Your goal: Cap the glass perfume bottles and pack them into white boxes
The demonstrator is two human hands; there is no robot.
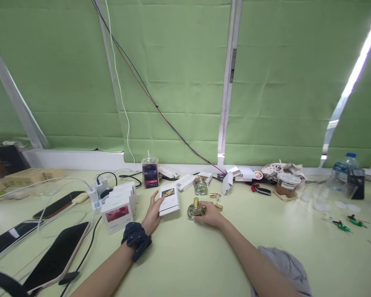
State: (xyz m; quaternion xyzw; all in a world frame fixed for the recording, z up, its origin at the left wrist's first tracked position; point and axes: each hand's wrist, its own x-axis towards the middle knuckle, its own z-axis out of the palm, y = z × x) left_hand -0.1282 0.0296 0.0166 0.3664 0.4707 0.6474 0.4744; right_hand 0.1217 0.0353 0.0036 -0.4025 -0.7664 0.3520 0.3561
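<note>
An office-like packing desk: charging phones (57,251), stacked white boxes (117,208), green window blinds (173,74).

A: Anything hidden under the right hand (210,214)?

B: Lower side of the round bottle (195,210), covered by the fingers; grip hard to judge at this size.

A: And the left hand (153,214)?

B: Resting against the white box (169,199); print on the lid too small to read. Near edge of the box behind the palm.

A: Blurred anywhere?

B: Label on the cup (150,171), smeared into blocks. Unreadable.

A: Cut off?

B: Both forearms, by the bottom edge. Also the grey cloth (284,264), the dark phone (57,255) at its lower end, and a black curved thing (3,282) in the corner, not identifiable.

A: Far right?

B: 2 small green tools (348,224), too tiny to name.
</note>
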